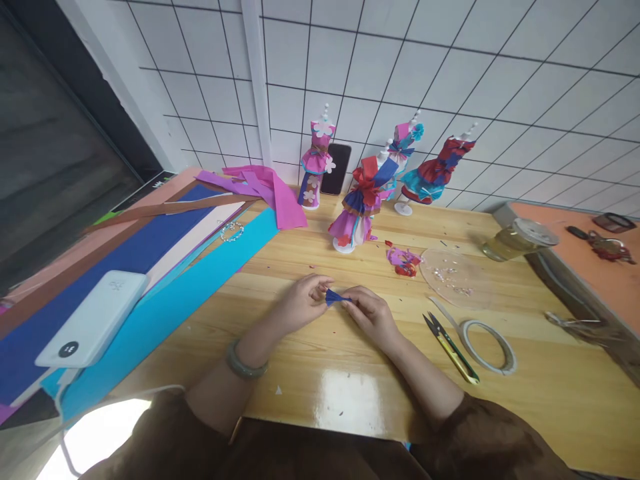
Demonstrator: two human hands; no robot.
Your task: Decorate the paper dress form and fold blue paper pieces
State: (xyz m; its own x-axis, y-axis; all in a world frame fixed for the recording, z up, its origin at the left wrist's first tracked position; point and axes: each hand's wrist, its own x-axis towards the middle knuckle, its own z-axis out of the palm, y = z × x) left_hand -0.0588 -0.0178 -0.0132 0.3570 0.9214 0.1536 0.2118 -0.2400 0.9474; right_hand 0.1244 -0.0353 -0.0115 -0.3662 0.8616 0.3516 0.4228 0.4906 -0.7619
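Observation:
Between my two hands is a small pleated piece of dark blue crepe paper (334, 297), fanned out on its left side and narrow on its right. My left hand (306, 301) pinches the fanned side with thumb and fingers. The narrow end sits in the fingertips of my right hand (371, 316), which is closed on it. Beyond them stands a mini mannequin (359, 212) in a red, blue and pink paper dress. Thread snips (451, 347) with yellow-green handles lie right of my right forearm, beside a roll of white tape (487, 347).
More dressed mannequins (316, 163) line the tiled wall near a phone (336, 169). Coloured paper strips (240, 250) and a white power bank (95, 320) with a cable cover the left. Paper scraps (403, 261), a clear plate of beads (455, 279) and a lidded cup (520, 240) are right.

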